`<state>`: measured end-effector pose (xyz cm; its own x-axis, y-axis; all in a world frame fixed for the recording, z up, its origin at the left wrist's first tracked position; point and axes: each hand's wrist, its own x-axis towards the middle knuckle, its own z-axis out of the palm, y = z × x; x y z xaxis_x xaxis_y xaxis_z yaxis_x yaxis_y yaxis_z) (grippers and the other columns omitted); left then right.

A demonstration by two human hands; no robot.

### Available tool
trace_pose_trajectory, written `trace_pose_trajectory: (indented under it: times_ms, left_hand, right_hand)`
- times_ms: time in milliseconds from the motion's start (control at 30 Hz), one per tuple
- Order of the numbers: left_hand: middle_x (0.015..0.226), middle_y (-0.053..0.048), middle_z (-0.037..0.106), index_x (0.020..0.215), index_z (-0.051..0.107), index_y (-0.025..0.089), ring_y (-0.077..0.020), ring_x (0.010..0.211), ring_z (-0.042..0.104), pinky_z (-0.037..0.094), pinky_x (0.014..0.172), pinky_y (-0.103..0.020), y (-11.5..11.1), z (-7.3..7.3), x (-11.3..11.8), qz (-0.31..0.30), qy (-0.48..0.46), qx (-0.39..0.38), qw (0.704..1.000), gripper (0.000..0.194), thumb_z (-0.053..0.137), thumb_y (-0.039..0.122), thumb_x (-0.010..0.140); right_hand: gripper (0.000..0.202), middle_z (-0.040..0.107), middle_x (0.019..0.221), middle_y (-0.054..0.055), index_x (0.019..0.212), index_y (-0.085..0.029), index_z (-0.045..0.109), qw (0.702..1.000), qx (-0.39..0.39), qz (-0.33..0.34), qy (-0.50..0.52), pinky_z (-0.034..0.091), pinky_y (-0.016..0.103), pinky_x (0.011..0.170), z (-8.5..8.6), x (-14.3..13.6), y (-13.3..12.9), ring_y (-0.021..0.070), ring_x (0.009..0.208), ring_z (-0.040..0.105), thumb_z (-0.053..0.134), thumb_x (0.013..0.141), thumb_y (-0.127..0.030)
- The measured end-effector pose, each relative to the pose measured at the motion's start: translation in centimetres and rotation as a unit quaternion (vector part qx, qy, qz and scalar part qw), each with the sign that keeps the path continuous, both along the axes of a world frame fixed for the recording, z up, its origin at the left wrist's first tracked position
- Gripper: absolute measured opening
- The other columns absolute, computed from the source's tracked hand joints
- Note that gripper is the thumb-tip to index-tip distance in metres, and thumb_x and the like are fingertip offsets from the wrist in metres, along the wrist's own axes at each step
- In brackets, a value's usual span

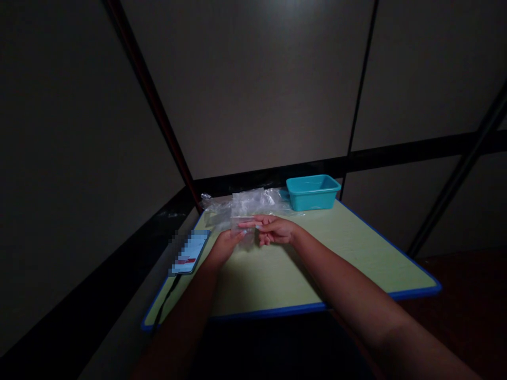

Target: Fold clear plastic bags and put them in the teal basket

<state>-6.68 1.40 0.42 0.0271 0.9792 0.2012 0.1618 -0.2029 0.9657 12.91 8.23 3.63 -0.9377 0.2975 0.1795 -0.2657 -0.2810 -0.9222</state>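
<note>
A small clear plastic bag (247, 240) is held up between my two hands over the table. My left hand (227, 244) pinches its lower left side with thumb and fingers. From the right, my right hand (275, 230) grips the bag's other side, its index finger stretched along the upper part and the other fingers curled. The bag's see-through film makes its edges hard to follow. Just beyond my hands lies a heap of clear plastic bags (253, 201), crumpled and overlapping at the back of the table.
A turquoise plastic basket (316, 200) stands at the table's back right. On the left edge lies a phone (195, 252), screen lit, with a dark cord running towards me. The pale table (356, 253) has a blue rim and meets panelled walls behind and to the left.
</note>
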Motion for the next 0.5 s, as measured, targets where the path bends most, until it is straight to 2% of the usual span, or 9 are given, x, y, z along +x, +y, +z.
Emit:
trace_pose_trajectory:
  times_ms: [67,167,233,300,400,500]
  left_hand:
    - [0.092,-0.010,0.071,0.097,0.068,0.010,-0.0213,0.079,0.065,0.050,0.077,-0.035,0.0,-0.2,0.0,-0.028,-0.062,-0.027,0.997,0.040,0.070,0.041,0.070]
    - [0.098,-0.011,0.069,0.102,0.066,0.012,-0.0203,0.078,0.065,0.053,0.071,-0.035,0.0,-0.2,0.0,-0.047,-0.119,-0.073,0.989,0.041,0.072,0.036,0.069]
    - [0.092,-0.011,0.069,0.096,0.067,0.011,-0.0192,0.073,0.065,0.055,0.066,-0.035,-0.1,-0.1,0.0,-0.039,-0.143,-0.101,0.984,0.037,0.074,0.033,0.067]
    - [0.084,-0.010,0.070,0.089,0.066,0.010,-0.0182,0.066,0.064,0.055,0.061,-0.035,-0.3,0.1,0.0,-0.033,-0.161,-0.125,0.978,0.033,0.075,0.030,0.064]
    - [0.082,-0.011,0.070,0.087,0.064,0.011,-0.0193,0.064,0.065,0.055,0.057,-0.034,-0.6,0.4,0.0,-0.051,-0.174,-0.160,0.970,0.031,0.076,0.026,0.064]
    - [0.082,-0.012,0.070,0.085,0.064,0.010,-0.0230,0.071,0.067,0.056,0.057,-0.034,-0.8,0.5,0.1,-0.071,-0.174,-0.177,0.966,0.029,0.076,0.025,0.063]
  right_hand:
    - [0.044,0.057,0.123,0.012,0.112,-0.017,0.049,1.000,0.004,-0.023,-0.021,0.045,0.016,0.040,0.2,0.1,-0.1,0.0036,0.046,0.055,0.068,0.073,-0.026]
    - [0.040,0.069,0.090,0.005,0.116,-0.017,0.049,0.994,0.020,-0.091,-0.062,0.031,0.015,0.030,0.4,0.1,0.1,0.0019,0.032,0.041,0.060,0.080,-0.030]
    - [0.034,0.065,0.064,-0.001,0.110,-0.015,0.054,0.980,0.057,-0.160,-0.103,0.019,0.016,0.027,0.3,-0.1,0.4,0.0029,0.027,0.031,0.056,0.082,-0.034]
    - [0.030,0.056,0.050,-0.005,0.099,-0.014,0.057,0.953,0.109,-0.240,-0.147,0.015,0.017,0.028,0.0,-0.3,0.9,0.0036,0.027,0.027,0.057,0.081,-0.038]
    - [0.028,0.055,0.054,-0.004,0.085,-0.013,0.061,0.911,0.193,-0.330,-0.154,0.026,0.017,0.037,-0.5,-0.7,1.5,0.0038,0.038,0.037,0.065,0.073,-0.038]
    - [0.030,0.059,0.065,-0.001,0.080,-0.011,0.064,0.907,0.232,-0.332,-0.118,0.035,0.018,0.051,-0.8,-1.0,1.6,0.0062,0.054,0.047,0.072,0.065,-0.036]
